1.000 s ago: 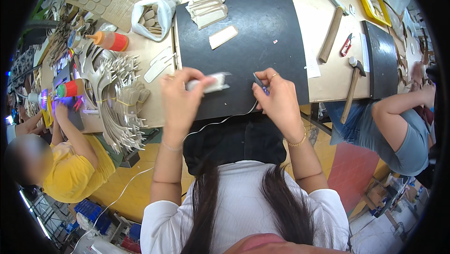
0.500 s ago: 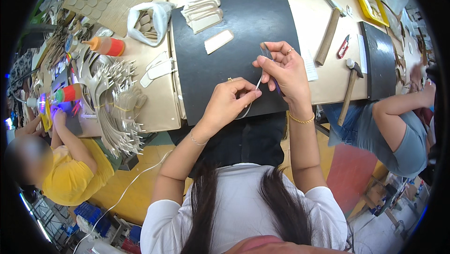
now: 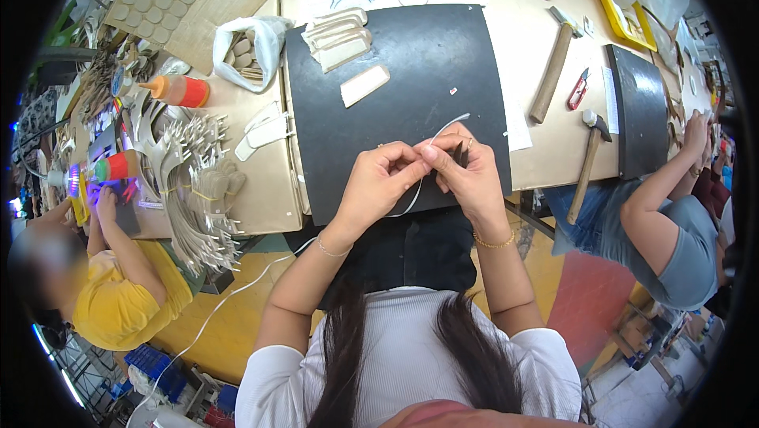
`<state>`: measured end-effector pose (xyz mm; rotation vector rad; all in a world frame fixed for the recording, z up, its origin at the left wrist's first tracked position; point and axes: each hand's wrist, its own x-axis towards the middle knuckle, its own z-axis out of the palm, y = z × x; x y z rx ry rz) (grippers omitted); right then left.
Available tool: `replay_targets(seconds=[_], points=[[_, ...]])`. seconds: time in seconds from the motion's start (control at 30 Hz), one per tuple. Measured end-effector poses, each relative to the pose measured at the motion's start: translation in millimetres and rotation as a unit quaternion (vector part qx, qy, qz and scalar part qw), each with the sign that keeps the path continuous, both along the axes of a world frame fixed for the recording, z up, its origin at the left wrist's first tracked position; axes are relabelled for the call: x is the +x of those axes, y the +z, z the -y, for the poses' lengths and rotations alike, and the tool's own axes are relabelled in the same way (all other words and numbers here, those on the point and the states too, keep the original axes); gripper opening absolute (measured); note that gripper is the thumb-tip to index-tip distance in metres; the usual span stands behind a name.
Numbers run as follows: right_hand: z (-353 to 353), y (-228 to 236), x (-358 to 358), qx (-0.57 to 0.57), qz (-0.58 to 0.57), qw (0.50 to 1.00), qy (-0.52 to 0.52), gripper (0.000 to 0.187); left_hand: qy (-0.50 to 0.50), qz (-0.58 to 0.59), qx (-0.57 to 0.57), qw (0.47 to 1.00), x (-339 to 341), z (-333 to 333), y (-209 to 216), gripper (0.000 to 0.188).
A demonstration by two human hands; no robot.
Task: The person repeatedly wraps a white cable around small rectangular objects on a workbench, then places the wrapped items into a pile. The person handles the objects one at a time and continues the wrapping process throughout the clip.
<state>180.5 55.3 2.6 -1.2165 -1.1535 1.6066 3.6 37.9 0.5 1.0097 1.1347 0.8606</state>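
Over the black board (image 3: pixel 403 56), my hands meet fingertip to fingertip. My left hand (image 3: pixel 386 179) is closed, its thumb and forefinger pinching a thin white strip (image 3: pixel 451 121). One end of the strip curves up past the fingers; the rest hangs below toward the board's near edge. My right hand (image 3: pixel 473 179) pinches the same strip at the meeting point. Tucked in its palm is a dark two-pointed tool (image 3: pixel 460 153), tips up, its handle hidden by the fingers. A single cream rounded piece (image 3: pixel 365 86) lies beyond my left hand, near a stack of similar pieces (image 3: pixel 338 39).
Bundled pale straps (image 3: pixel 186 183), an orange-capped glue bottle (image 3: pixel 178 90) and a bag of small pieces (image 3: pixel 251 52) lie left. Hammers (image 3: pixel 589 163) (image 3: pixel 553 72) and red snips (image 3: pixel 579 90) lie right. A small white scrap (image 3: pixel 453 90) rests on the board. Co-workers sit on both sides.
My right hand has come down and toward my left, so the hands now touch. The strip's end now sticks out beyond the fingers. A small scrap shows on the board.
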Motion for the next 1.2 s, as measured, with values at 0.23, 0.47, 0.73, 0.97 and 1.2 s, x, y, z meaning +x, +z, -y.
replay_targets(seconds=[0.23, 0.47, 0.73, 0.97, 1.2], points=[[-8, 12, 30, -0.076, -0.095, 0.989, -0.086, 0.023, 0.076, -0.526, 0.355, 0.769, -30, -43, -16, 0.039], [-10, 25, 65, -0.046, -0.076, 0.991, -0.095, 0.022, -0.053, -0.56, 0.41, 0.718, -13, 20, -25, 0.052], [-19, 8, 7, -0.09, 0.169, 0.973, 0.128, 0.018, -0.045, -0.534, 0.368, 0.76, -12, 60, -25, 0.054], [-33, 8, -14, 0.083, 0.334, 0.92, 0.19, 0.023, -0.041, -0.54, 0.378, 0.751, -13, 60, -26, 0.053], [-45, 12, -22, 0.074, 0.385, 0.889, 0.238, 0.024, -0.047, -0.536, 0.362, 0.761, -13, 61, -29, 0.055]])
